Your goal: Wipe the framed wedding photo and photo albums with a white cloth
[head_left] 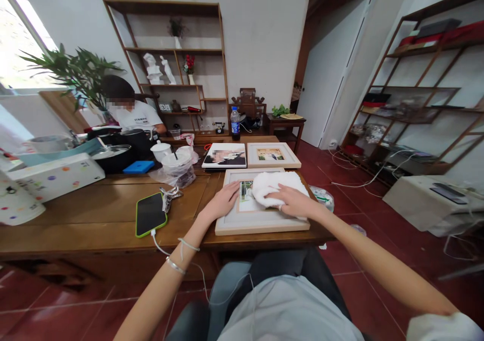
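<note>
One frame (251,218) is seemingly being wiped, cloth (277,182) gripped under the half-curled right hand (290,199) at two o'clock, flat, empty left hand (226,200) braced at nine, light strokes called for next.

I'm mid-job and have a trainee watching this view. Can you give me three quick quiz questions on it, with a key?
1. Which hand is on the white cloth over the nearest picture frame?
2. True or false: the phone has a white cable plugged in.
3. The bottle has a cap that is: a) red; b) blue; c) green.

Key:
1. The right hand; the left hand rests on the frame.
2. True.
3. b.
</note>
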{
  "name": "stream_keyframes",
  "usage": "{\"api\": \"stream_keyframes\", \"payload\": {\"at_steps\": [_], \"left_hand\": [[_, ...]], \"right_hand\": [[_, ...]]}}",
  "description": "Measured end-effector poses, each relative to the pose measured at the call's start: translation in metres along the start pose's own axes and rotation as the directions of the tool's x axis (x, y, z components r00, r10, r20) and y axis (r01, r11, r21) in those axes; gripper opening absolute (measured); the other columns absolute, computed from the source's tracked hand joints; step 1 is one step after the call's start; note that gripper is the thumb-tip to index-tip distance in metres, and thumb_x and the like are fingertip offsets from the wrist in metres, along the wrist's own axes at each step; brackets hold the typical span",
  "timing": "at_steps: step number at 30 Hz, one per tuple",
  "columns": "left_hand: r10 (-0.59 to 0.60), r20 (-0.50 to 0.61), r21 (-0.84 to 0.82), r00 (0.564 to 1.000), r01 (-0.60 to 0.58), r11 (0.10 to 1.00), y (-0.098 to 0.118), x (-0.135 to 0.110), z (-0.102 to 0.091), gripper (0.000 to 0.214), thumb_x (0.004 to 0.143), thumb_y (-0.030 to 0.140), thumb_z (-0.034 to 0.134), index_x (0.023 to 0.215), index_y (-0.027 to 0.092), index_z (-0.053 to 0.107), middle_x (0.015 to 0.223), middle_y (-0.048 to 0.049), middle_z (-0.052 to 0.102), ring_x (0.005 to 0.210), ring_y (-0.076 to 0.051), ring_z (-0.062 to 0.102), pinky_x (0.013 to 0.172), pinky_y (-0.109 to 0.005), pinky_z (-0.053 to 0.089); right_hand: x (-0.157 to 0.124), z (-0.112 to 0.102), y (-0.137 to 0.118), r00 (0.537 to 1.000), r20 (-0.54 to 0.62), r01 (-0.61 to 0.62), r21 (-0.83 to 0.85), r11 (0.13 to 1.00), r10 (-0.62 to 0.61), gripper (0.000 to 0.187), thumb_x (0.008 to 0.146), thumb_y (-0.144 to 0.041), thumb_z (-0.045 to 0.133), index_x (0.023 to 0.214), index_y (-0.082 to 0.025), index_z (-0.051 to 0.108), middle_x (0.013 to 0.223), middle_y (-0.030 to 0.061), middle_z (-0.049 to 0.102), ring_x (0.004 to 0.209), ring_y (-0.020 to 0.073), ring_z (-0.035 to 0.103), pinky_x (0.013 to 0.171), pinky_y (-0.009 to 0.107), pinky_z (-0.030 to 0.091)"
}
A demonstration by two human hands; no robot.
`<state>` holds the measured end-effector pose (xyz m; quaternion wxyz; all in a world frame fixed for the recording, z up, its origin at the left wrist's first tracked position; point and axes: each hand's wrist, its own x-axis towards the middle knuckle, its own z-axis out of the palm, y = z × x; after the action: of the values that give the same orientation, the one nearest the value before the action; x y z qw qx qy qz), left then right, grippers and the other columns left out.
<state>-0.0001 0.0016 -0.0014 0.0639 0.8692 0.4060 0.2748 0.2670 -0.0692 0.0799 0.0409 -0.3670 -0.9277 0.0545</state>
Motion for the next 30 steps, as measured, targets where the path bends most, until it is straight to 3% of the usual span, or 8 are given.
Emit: {"api": "stream_keyframes", "payload": {"at_steps": [3,6,10,14,19,25,30], "left_hand": [[0.004,0.005,0.001,1.0,-0.004,1.0,-0.001,0.001,-0.001,0.045,0.092,0.032,0.031,0.129,0.011,0.046,0.136,-0.0119,0.044,0.129,-0.02,0.038,0.109,-0.038,0.029],[0.011,0.009,-0.001,1.0,-0.011,1.0,-0.002,0.001,-0.001,0.044,0.092,0.031,0.032,0.129,0.012,0.045,0.137,-0.0109,0.044,0.129,-0.02,0.037,0.109,-0.039,0.029],[0.004,0.013,-0.005,1.0,-0.004,1.0,-0.001,0.0,-0.001,0.044,0.092,0.031,0.032,0.13,0.015,0.044,0.138,-0.009,0.043,0.13,-0.02,0.036,0.109,-0.041,0.029],[-0.002,0.009,0.003,1.0,0.002,1.0,0.001,0.0,-0.001,0.045,0.092,0.031,0.03,0.13,0.011,0.045,0.138,-0.0108,0.043,0.13,-0.02,0.036,0.11,-0.039,0.029],[-0.007,-0.007,-0.002,1.0,0.007,1.0,0.001,0.0,0.0,0.045,0.092,0.032,0.03,0.129,0.012,0.046,0.137,-0.0108,0.044,0.13,-0.021,0.036,0.109,-0.04,0.029],[-0.018,0.0,0.011,1.0,0.018,1.0,0.001,-0.001,0.0,0.044,0.092,0.031,0.031,0.129,0.013,0.046,0.137,-0.0101,0.044,0.13,-0.02,0.036,0.109,-0.04,0.029],[-0.011,-0.002,0.006,1.0,0.011,1.0,0.003,-0.001,-0.001,0.046,0.092,0.032,0.03,0.129,0.009,0.046,0.137,-0.0124,0.044,0.13,-0.021,0.036,0.11,-0.039,0.028]], "right_hand": [[0.024,-0.001,0.031,0.997,-0.057,-0.055,-0.057,0.997,0.051,0.058,0.071,-0.005,0.041,0.127,-0.022,0.049,0.129,0.0067,0.053,0.122,0.025,0.044,0.104,0.046,0.028],[0.046,-0.001,0.055,0.988,-0.125,-0.103,-0.135,0.986,0.086,0.057,0.072,-0.002,0.039,0.126,-0.018,0.049,0.134,0.0095,0.047,0.129,0.0248,0.035,0.104,0.046,0.025],[0.06,0.003,0.065,0.986,-0.13,-0.123,-0.167,0.978,0.102,0.058,0.072,-0.001,0.039,0.127,-0.018,0.048,0.133,0.0101,0.049,0.134,0.0227,0.025,0.107,0.047,0.019],[0.047,0.005,0.047,0.998,-0.041,-0.061,-0.145,0.988,0.055,0.057,0.071,-0.001,0.04,0.125,-0.018,0.05,0.131,0.0126,0.051,0.131,0.0241,0.032,0.106,0.049,0.019],[0.009,-0.007,0.001,0.997,0.081,0.022,-0.064,0.998,-0.016,0.053,0.072,-0.002,0.041,0.12,-0.02,0.055,0.122,0.0112,0.058,0.123,0.0257,0.043,0.1,0.045,0.029],[-0.028,-0.024,-0.05,0.987,0.155,-0.038,0.006,0.999,0.037,0.054,0.071,-0.004,0.043,0.119,-0.024,0.056,0.126,0.0092,0.055,0.104,0.0262,0.056,0.089,0.039,0.038],[-0.03,-0.019,-0.053,0.989,0.142,-0.051,0.026,0.998,0.047,0.058,0.071,-0.006,0.044,0.124,-0.028,0.051,0.134,0.0071,0.048,0.113,0.0284,0.051,0.093,0.042,0.037]]}}
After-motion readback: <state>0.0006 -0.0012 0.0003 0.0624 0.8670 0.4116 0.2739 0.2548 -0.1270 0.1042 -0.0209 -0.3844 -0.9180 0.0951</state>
